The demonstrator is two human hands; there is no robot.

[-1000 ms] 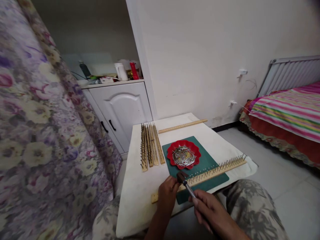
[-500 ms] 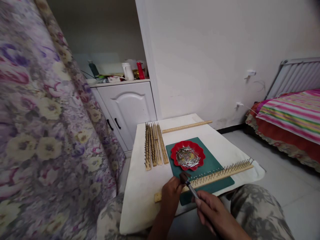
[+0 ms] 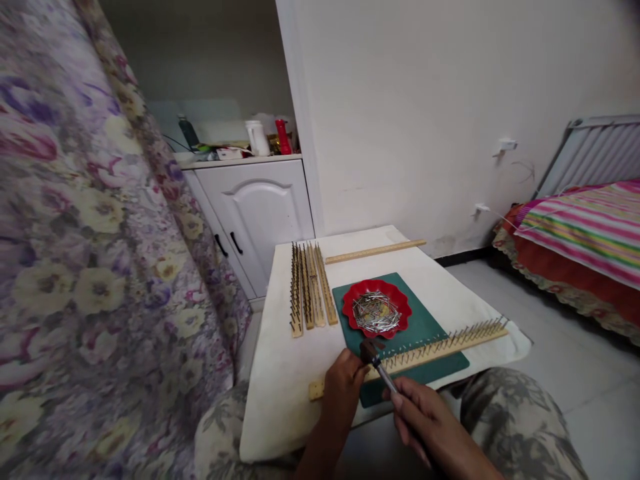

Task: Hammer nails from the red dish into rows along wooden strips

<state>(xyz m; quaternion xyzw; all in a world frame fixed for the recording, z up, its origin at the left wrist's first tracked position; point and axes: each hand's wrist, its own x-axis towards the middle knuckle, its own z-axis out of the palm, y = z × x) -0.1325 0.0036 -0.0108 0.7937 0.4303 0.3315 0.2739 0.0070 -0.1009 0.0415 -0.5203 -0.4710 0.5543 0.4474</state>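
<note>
My right hand (image 3: 425, 417) is wrapped round the handle of a hammer (image 3: 384, 375), whose dark head is by the fingertips of my left hand (image 3: 345, 380). Those left fingers are closed in a pinch at the wooden strip (image 3: 415, 361); what they hold is hidden behind the hammer head and fingers. Many nails stand in rows along the strip, from the hammer to its right end. Beneath it lies a green mat (image 3: 425, 313), which also bears a red scalloped bowl (image 3: 350, 320) full of loose nails (image 3: 377, 313).
Several strips studded with nails (image 3: 313, 287) lie side by side on the left of the white-covered table (image 3: 280, 413). Another wooden strip (image 3: 375, 251) lies along the far edge. A white cabinet (image 3: 265, 207), a floral curtain (image 3: 100, 233) and a bed (image 3: 585, 227) stand around.
The view has shifted very slightly. Both hands, the hammer and the strip stay in nearly the same places.
</note>
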